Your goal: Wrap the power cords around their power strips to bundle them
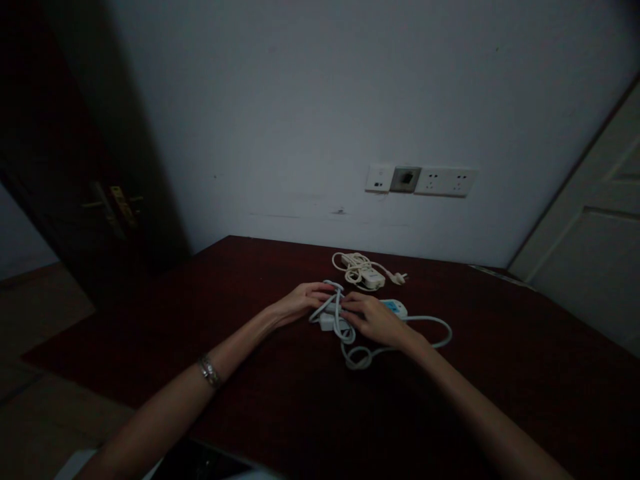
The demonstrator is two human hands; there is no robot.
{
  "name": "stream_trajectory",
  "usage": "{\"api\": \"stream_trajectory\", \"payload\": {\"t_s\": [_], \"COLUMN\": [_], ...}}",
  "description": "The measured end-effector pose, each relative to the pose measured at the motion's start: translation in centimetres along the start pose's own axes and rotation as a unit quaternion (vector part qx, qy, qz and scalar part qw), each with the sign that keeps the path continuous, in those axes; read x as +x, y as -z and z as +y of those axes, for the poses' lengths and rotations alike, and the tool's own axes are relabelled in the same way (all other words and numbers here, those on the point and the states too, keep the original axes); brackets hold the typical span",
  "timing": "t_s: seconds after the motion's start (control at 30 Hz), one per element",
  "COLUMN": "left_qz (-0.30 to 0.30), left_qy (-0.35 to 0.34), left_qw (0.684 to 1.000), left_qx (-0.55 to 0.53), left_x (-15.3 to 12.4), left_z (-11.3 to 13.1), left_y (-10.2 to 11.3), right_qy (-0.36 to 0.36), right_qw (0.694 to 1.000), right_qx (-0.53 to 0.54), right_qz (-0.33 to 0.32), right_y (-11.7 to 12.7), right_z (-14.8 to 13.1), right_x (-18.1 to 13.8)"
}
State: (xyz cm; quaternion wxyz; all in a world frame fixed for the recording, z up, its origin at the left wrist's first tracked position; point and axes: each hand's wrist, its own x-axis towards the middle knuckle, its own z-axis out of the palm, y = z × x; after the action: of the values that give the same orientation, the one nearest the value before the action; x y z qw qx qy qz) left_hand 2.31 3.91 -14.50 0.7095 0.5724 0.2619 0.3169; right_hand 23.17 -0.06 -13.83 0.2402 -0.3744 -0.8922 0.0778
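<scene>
A white power cord [337,310] is looped in several turns over a white block-shaped piece [327,323] in the middle of the table. My left hand [303,301] is at the left side of the loops, its fingers closed on the cord. From the right, my right hand [373,317] pinches the same cord, its fingertips close to those of the left. Behind the right hand shows a white rounded end with a blue label [393,306], its middle hidden by that hand. One length of cord curves out to the right, and another loop lies in front.
A cream power strip [373,277] with bundled cord lies farther back, its plug [399,278] to the right. The dark red table [280,400] meets a wall bearing sockets [446,181]. A dark door with a handle [123,203] stands left, a pale door [600,247] right.
</scene>
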Motion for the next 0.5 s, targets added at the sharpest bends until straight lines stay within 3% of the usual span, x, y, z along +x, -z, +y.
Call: {"api": "stream_trajectory", "payload": {"t_s": [0.17, 0.5], "left_qz": [0.011, 0.012], "left_qy": [-0.024, -0.051], "left_qw": [0.998, 0.998], "left_qx": [-0.054, -0.017], "left_x": [0.1, 0.5], "left_z": [-0.6, -1.4], "left_y": [-0.5, -0.3], "right_qy": [0.001, -0.019], "right_qw": [1.000, 0.999], "right_qx": [0.010, -0.010], "right_qz": [-0.006, -0.042], "right_y": [0.2, 0.8], "right_z": [0.5, 0.4], "right_x": [-0.1, -0.1]}}
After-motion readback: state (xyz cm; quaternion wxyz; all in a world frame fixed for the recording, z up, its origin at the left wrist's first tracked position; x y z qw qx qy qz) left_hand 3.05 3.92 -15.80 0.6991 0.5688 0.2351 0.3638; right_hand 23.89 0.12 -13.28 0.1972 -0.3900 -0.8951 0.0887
